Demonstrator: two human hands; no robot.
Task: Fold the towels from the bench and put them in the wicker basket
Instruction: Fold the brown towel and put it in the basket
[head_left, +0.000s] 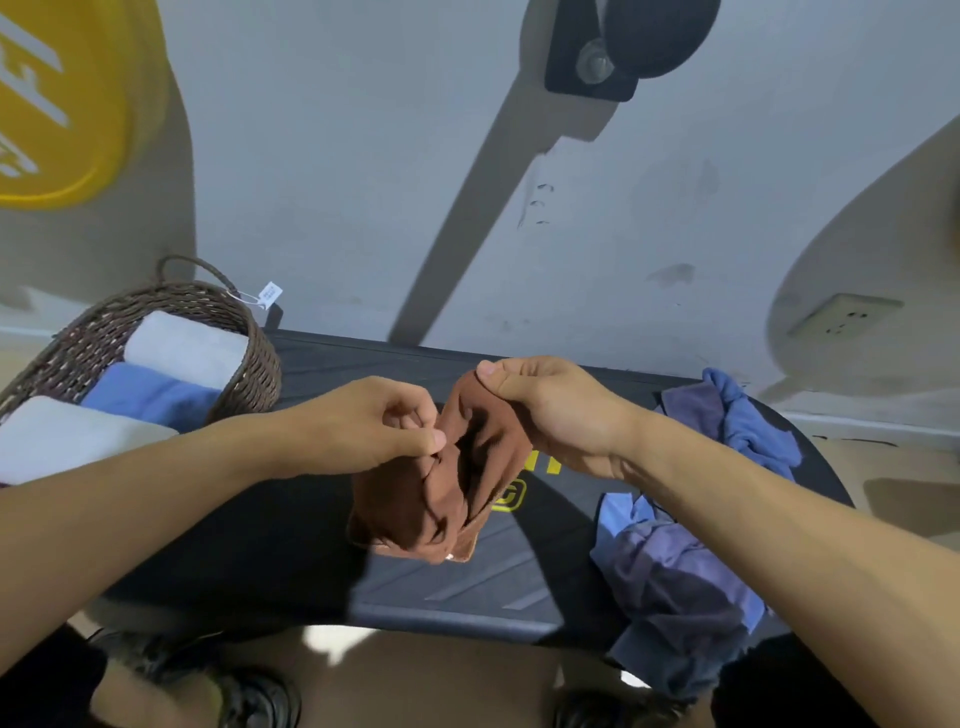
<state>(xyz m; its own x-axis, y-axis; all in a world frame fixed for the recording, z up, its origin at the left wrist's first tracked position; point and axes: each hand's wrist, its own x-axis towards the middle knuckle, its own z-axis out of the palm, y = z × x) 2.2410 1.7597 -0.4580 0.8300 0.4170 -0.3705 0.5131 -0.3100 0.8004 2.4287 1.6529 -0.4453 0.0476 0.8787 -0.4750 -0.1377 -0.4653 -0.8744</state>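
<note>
A crumpled brown towel (441, 493) hangs above the black bench (291, 540), held by both hands. My left hand (379, 421) pinches its left edge between thumb and fingers. My right hand (550, 410) grips its upper right corner, thumb on top. The wicker basket (244, 332) stands at the bench's left end with folded white and blue towels (156, 389) inside. A heap of unfolded blue and purple towels (685, 571) lies on the bench's right side.
A grey wall (337, 182) rises behind the bench, with a socket (847, 317) at the right. A yellow round sign (57, 104) is at the upper left. Dark shoes (249, 696) show below the bench's near edge.
</note>
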